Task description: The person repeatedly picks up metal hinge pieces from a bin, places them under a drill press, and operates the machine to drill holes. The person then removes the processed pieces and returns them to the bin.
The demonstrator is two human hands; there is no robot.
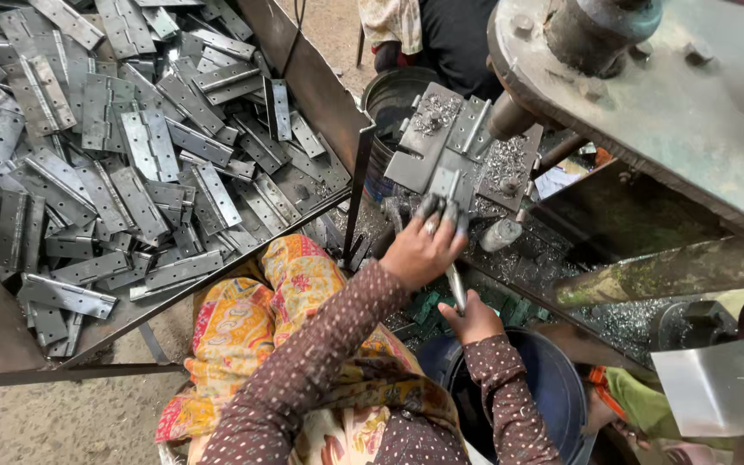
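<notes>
1. The hinge (446, 182) you are working on lies flat on the steel plate (424, 142) under the drill spindle (510, 116), and your left hand (419, 250) presses on its near end, with the dark, grimy fingers (441, 211) spread over the metal rather than closed round it.
2. Your right hand (474, 320) sits just below and nearer to you, its fingers clenched round the metal lever handle (455, 284) that rises between your two hands.
3. You have one hinge under your fingers; a second, similar one (474, 125) lies just beyond it on the plate, close beside the spindle.
4. The hinge is a grey, dull steel strip, opened flat, with a barrel running down its middle.
5. Bright metal shavings (505, 164) lie heaped on the plate and on the machine bed (553, 250) to your right.
6. To your left, a sheet-metal tray (303, 77) holds a loose pile of hinges (114, 146), too many to count, lying crisscross in every direction.
7. A dark bucket (553, 379) stands below your right forearm.
</notes>
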